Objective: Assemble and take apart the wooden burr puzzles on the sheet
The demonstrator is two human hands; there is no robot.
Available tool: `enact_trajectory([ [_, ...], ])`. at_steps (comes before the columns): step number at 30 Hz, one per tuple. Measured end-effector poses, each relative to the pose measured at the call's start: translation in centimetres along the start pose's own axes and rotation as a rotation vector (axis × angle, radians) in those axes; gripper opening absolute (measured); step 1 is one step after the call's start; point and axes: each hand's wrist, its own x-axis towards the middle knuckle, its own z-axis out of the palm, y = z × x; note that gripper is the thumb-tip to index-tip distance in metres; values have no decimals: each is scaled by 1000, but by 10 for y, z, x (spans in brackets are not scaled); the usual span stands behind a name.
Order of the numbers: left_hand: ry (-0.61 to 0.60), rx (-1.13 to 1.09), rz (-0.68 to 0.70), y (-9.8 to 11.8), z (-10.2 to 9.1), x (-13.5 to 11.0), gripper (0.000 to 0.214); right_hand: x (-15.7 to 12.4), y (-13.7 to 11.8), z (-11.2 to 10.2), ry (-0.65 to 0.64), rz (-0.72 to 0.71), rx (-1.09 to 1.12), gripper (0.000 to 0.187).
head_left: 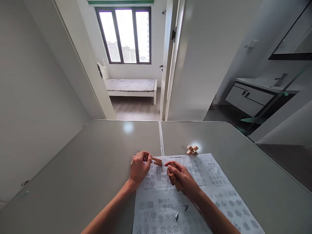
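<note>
Paper (168, 193) with many printed diagrams was lying on the grey tabletop (85, 182), and both hands were over its upper part. The left hand (140, 165) was holding, with fingers brought narrowly together, a notched wooden piece (157, 161), which pointed toward the right hand. The right hand (182, 177) was curled around other wood (172, 178); whether this was one piece or several, I could not tell. Near the paper's far edge stood a small cross-shaped wooden assembly (192, 150), apart from both hands. Beyond the doorway, a bed (131, 85) stood below a window (124, 35).
</note>
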Motion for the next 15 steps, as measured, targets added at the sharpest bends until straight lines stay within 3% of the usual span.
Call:
enact_trajectory([
  [15, -12, 165, 162, 5, 3, -7, 8, 1, 1, -1, 22, 2, -18, 46],
])
